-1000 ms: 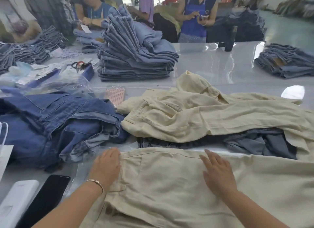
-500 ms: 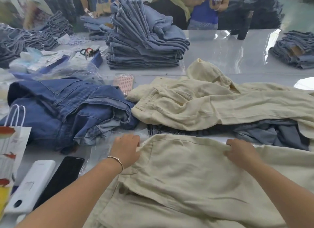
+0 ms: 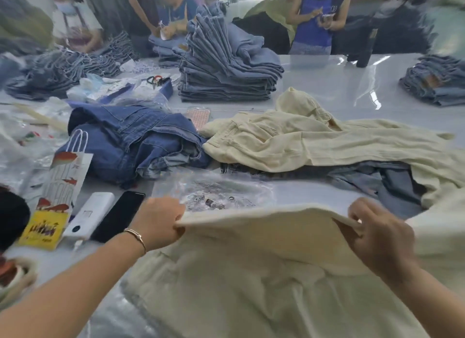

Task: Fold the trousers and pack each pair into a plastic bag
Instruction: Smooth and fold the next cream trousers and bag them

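While both hands lift its far edge, I log the cream trousers [image 3: 251, 274] as item one: spread across the near part of the table [image 3: 327, 86], far edge raised and drawn toward me, which I judge to be a fold in hand.

Grip, left hand [image 3: 157, 223]: fingers curled round the edge of the cream trousers at its left end. Grip, right hand [image 3: 380, 239]: fingers and thumb pinching the same edge at its right end.

Item two: plastic bag [image 3: 214, 194], clear, printed, lying flat on the table just beyond the lifted edge, holding nothing that I can see.

Item three: a second cream pair [image 3: 314, 141], unfolded, heaped farther back over some grey-blue denim [image 3: 377, 181].

Item four: dark blue jeans [image 3: 130, 144], crumpled, to the left of the second cream pair.

Item five: a tall stack of folded jeans [image 3: 226, 71] at the back, with lower piles to either side; none appears bagged.

Sundries, left: paper gift bag [image 3: 65, 171], white power bank [image 3: 90, 214], black phone [image 3: 118, 215] beside it.

Progress, by my judgement: early. No pair here is seen in a bag; the held pair needs its folds finished and bagging, and the loose pairs remain.
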Motion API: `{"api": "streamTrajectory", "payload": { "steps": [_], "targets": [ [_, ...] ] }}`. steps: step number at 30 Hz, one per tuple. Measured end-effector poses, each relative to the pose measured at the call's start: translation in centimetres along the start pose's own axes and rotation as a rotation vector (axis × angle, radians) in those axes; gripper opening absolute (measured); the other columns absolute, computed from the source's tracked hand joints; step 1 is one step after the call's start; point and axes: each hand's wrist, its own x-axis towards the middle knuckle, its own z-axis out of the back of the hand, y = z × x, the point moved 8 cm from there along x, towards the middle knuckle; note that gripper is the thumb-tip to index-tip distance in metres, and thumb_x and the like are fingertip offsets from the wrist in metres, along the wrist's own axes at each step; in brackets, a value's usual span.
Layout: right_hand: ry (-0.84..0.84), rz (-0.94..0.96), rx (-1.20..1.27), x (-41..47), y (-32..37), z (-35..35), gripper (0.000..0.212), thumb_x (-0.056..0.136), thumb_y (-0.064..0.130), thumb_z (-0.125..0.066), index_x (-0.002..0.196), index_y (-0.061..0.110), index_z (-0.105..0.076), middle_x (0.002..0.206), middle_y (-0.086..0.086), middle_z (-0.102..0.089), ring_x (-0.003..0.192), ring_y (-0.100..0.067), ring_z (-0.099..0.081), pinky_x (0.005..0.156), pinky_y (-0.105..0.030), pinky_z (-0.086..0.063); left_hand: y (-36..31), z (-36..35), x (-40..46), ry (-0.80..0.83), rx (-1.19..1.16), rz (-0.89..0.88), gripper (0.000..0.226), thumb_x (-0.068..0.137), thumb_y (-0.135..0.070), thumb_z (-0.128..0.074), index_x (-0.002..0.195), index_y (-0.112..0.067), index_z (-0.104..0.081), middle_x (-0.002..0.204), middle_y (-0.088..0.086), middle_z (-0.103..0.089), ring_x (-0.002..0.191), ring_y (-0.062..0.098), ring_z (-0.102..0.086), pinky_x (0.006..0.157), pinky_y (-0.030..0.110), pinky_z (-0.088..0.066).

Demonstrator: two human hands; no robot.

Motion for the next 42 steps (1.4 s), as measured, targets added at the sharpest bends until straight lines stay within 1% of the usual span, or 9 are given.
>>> {"api": "streamTrajectory", "payload": {
  "steps": [5, 13, 17, 21, 25, 28, 32, 37, 42],
  "targets": [
    [0.357, 0.208, 0.076, -8.7, 2.1, -1.4, 0.038, 0.037, 0.013, -0.076, 0.055, 0.014, -0.043, 0.056, 0.005, -0.048, 0.049, -0.023, -0.055, 0.039, -0.022, -0.026, -1.5, -2.6, -6.0, 0.301, 0.187, 0.130, 0.026, 0.081, -0.016, -0.045, 0.104, -0.026, -0.050, 0.109, -0.005, -0.055, 0.108, 0.019, -0.050, 0.079, 0.031, -0.036],
    [0.238, 0.314, 0.172, -10.5, 4.3, 4.2, 0.013, 0.060, 0.027, -0.053, 0.059, 0.017, -0.045, 0.060, 0.004, -0.050, 0.053, -0.025, -0.053, 0.040, -0.024, -0.029, -2.2, 4.1, -10.7, -0.204, 0.079, 0.140, 0.040, 0.037, 0.013, -0.071, 0.062, -0.010, -0.052, 0.059, 0.010, -0.051, 0.055, 0.030, -0.052, 0.046, 0.030, -0.036],
    [0.649, 0.404, 0.115, -16.9, 5.0, -0.5, 0.035, 0.035, 0.039, -0.074, 0.055, 0.021, -0.051, 0.057, 0.012, -0.054, 0.052, -0.012, -0.059, 0.039, -0.018, -0.036, -3.4, -4.5, -14.2, 0.301, 0.047, 0.169, 0.029, 0.072, -0.011, -0.057, 0.090, -0.028, -0.044, 0.104, -0.001, -0.053, 0.100, 0.022, -0.051, 0.074, 0.032, -0.039],
    [0.871, 0.279, 0.136, -19.9, 4.6, -3.6, 0.025, 0.065, 0.049, -0.057, 0.068, 0.026, -0.046, 0.076, 0.011, -0.054, 0.086, -0.016, -0.062, 0.069, -0.026, -0.037, -2.7, -6.8, -15.6, 0.431, -0.208, 0.301, 0.018, 0.078, -0.015, -0.048, 0.086, -0.032, -0.049, 0.111, -0.006, -0.050, 0.108, 0.017, -0.047, 0.082, 0.028, -0.041],
    [0.867, 0.295, 0.144, -18.7, 7.2, -3.1, 0.039, 0.069, 0.069, -0.047, 0.072, 0.030, -0.048, 0.079, 0.015, -0.046, 0.088, -0.013, -0.059, 0.070, -0.027, -0.038, 1.0, -5.3, -14.7, 0.193, -0.394, 0.585, 0.021, 0.089, -0.016, -0.045, 0.093, -0.016, -0.065, 0.110, 0.007, -0.058, 0.104, 0.026, -0.055, 0.088, 0.035, -0.046],
    [0.733, 0.429, 0.147, -19.0, 10.7, -2.2, 0.054, 0.048, 0.073, -0.055, 0.084, 0.032, -0.063, 0.087, 0.012, -0.058, 0.074, -0.010, -0.062, 0.057, -0.021, -0.047, 1.7, -6.8, -15.1, 0.283, -0.591, 0.721, 0.022, 0.089, -0.032, -0.052, 0.105, -0.017, -0.053, 0.109, 0.005, -0.060, 0.099, 0.025, -0.056, 0.085, 0.033, -0.044],
    [0.704, 0.489, 0.041, -20.6, 12.9, -3.5, 0.065, 0.033, 0.053, -0.064, 0.093, 0.030, -0.068, 0.093, 0.004, -0.062, 0.076, -0.015, -0.063, 0.060, -0.023, -0.053, 1.5, -7.9, -15.0, 0.367, -0.632, 0.729, 0.051, 0.076, -0.050, -0.067, 0.112, -0.021, -0.046, 0.106, 0.001, -0.058, 0.097, 0.023, -0.056, 0.077, 0.030, -0.041],
    [0.590, 0.324, 0.007, -18.6, 12.6, -3.2, 0.051, 0.018, 0.020, -0.085, 0.064, 0.019, -0.063, 0.071, 0.002, -0.060, 0.057, -0.019, -0.061, 0.039, -0.020, -0.040, 1.3, -8.9, -14.4, 0.382, -0.823, 0.713, 0.058, 0.078, -0.034, -0.076, 0.128, -0.012, -0.056, 0.131, 0.010, -0.058, 0.116, 0.025, -0.056, 0.087, 0.024, -0.039],
    [0.404, 0.098, 0.080, -15.3, 10.5, -2.1, 0.044, 0.035, 0.004, -0.092, 0.071, 0.010, -0.068, 0.071, -0.004, -0.064, 0.054, -0.026, -0.063, 0.034, -0.025, -0.040, 1.1, -8.2, -13.3, 0.333, -1.055, 0.743, 0.073, 0.078, -0.026, -0.074, 0.142, -0.013, -0.044, 0.139, 0.010, -0.051, 0.110, 0.021, -0.055, 0.077, 0.013, -0.043]
  ]
}}
